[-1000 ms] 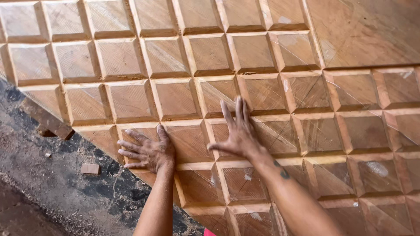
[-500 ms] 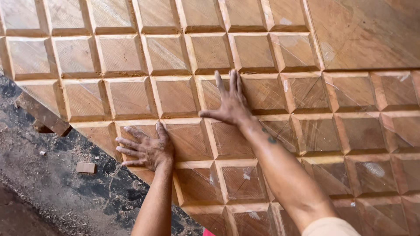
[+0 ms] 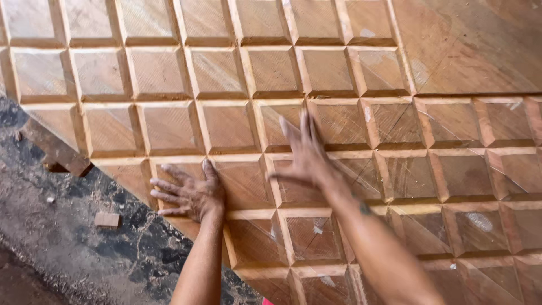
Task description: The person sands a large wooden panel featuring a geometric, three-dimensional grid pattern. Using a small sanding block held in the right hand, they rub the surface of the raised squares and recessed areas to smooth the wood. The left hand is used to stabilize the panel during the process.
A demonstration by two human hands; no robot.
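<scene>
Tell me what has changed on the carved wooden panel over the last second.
The right hand slid up across the panel's raised squares, then came back down toward the person, open and blurred now. Nothing was grasped or released. The left hand stayed flat near the panel's lower edge; the small wood block lies unmoved.

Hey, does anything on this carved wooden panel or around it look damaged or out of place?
Pale filler-like patches mark a few squares of the carved wooden grid panel. A small loose wooden block lies on the sawdust-strewn floor beside the left hand. Nothing looks broken.

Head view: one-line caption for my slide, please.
Left hand flat near the carved wooden panel's edge, right hand spread over its raised squares.
</scene>
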